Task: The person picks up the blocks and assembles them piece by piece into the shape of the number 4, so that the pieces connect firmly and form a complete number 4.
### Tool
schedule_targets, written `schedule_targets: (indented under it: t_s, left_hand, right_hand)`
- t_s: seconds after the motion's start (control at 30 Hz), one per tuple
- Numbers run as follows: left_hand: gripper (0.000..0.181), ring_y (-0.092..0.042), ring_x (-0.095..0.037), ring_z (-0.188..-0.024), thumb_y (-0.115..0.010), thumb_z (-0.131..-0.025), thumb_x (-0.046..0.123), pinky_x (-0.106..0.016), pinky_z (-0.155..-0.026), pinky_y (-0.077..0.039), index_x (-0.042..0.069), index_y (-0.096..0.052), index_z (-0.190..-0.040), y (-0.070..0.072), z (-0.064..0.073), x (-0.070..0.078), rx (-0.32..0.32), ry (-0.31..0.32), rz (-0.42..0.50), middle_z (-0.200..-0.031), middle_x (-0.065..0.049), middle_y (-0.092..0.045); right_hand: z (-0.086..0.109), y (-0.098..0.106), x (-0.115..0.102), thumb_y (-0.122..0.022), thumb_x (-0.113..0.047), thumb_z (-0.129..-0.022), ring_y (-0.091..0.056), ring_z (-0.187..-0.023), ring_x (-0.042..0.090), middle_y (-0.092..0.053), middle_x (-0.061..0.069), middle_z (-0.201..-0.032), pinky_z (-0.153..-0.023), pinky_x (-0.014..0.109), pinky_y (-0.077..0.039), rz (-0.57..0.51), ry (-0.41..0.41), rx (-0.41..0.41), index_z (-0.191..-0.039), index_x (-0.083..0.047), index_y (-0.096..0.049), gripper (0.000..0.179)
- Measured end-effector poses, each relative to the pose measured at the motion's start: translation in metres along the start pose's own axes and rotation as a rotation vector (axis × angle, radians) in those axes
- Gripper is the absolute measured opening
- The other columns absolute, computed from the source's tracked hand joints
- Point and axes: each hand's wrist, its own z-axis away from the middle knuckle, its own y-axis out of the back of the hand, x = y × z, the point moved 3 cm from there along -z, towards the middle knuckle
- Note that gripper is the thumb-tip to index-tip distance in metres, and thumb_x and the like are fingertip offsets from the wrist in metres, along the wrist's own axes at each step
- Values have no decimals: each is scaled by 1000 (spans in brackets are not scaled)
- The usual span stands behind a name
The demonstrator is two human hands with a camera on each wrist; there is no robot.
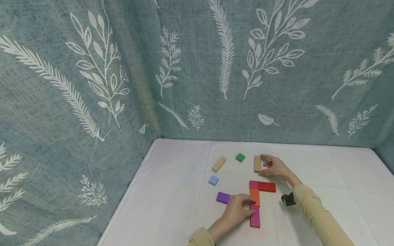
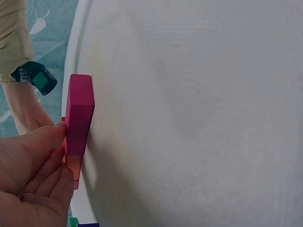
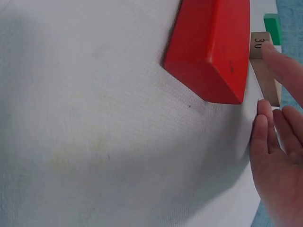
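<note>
Left hand (image 1: pixel 236 209), relaxed and gripping nothing, touches near magenta block (image 1: pixel 255 220) and orange block (image 1: pixel 254 194) from the left, presumably to align them; right hand (image 1: pixel 276 168) at far-right wooden block (image 1: pixel 257 164), pinch cannot be told.

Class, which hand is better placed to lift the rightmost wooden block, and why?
Probably the right hand: it is at the wooden block, while the left hand is farther off, touching the long pink block.

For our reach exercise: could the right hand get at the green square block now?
Probably yes: the green square block lies uncovered nearby. Only the wooden block marked 30 lies between it and the right hand, and seems low enough to reach over.
</note>
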Motion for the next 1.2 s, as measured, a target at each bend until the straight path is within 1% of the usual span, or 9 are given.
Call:
schedule_targets:
  t_s: [0.23, 0.4, 0.5, 0.57, 0.67, 0.77, 0.97, 1.1, 1.2]
  left_hand:
    - [26, -65, -7, -99, -76, -78, 8, -19, -90, -52, 9, -72, -103, -1, 0, -1, -5, 11, -4, -100, 1, -73]
    - [26, -65, -7, -99, -77, -77, 7, -19, -91, -52, 9, -72, -103, 0, 1, -1, 1, 5, -1, -100, 0, -73]
    - [26, -65, -7, -99, -76, -77, 7, -19, -91, -52, 9, -72, -103, 0, 1, 0, -1, 11, 4, -100, 0, -73]
    - [26, -65, -7, -99, -76, -77, 7, -19, -91, -52, 9, -72, -103, 0, 1, 0, -3, 16, 1, -100, 1, -73]
    - [26, -65, -7, -99, -76, -77, 7, -19, -91, -52, 9, -72, -103, 0, 2, 0, -7, 23, -1, -100, 1, -73]
    - [26, -65, -7, -99, -76, -77, 7, -19, -91, -52, 10, -72, -103, 0, 2, 0, -7, 23, -6, -100, 1, -73]
    - [27, -65, -7, -100, -76, -77, 7, -19, -90, -52, 10, -72, -104, 0, 2, 0, -8, 28, -8, -101, 2, -73]
    - [27, -65, -7, -100, -76, -77, 7, -19, -90, -52, 10, -72, -104, 0, 2, 0, -7, 28, -7, -101, 2, -73]
    - [27, -65, -7, -100, -76, -78, 7, -19, -90, -52, 10, -72, -104, 0, 2, -1, -8, 29, 2, -101, 1, -73]
  right_hand:
    - [-1, -1, 0, -79, -17, -76, -54, -98, 28, -56, 22, -111, -82, 34, -54, 29, 25, 6, -140, 4, -39, 78]
    - [0, -1, -1, -78, -17, -77, -54, -101, 30, -53, 26, -122, -87, 40, -54, 39, 30, -4, -141, 4, -37, 79]
    - [0, -1, -2, -78, -16, -77, -55, -104, 32, -48, 28, -131, -90, 42, -54, 43, 41, -15, -141, 4, -37, 79]
    - [0, -2, -3, -78, -16, -77, -55, -105, 33, -46, 29, -133, -91, 44, -54, 47, 48, -19, -141, 4, -37, 79]
    - [0, -2, -3, -78, -15, -77, -55, -106, 34, -46, 29, -133, -91, 44, -54, 49, 51, -14, -140, 4, -38, 78]
    - [-1, -3, -4, -78, -16, -76, -55, -107, 35, -49, 29, -130, -92, 45, -53, 45, 53, -4, -139, 5, -38, 77]
    - [0, -4, -7, -78, -16, -77, -52, -119, 41, -50, 30, -132, -99, 50, -48, -3, 53, 9, -139, 6, -38, 77]
    - [1, -4, -8, -78, -16, -78, -52, -119, 42, -50, 31, -132, -99, 51, -48, -20, 58, 14, -138, 7, -38, 76]
    - [1, -5, -8, -78, -17, -78, -53, -120, 41, -50, 30, -133, -100, 50, -48, -46, 54, 13, -139, 5, -39, 76]
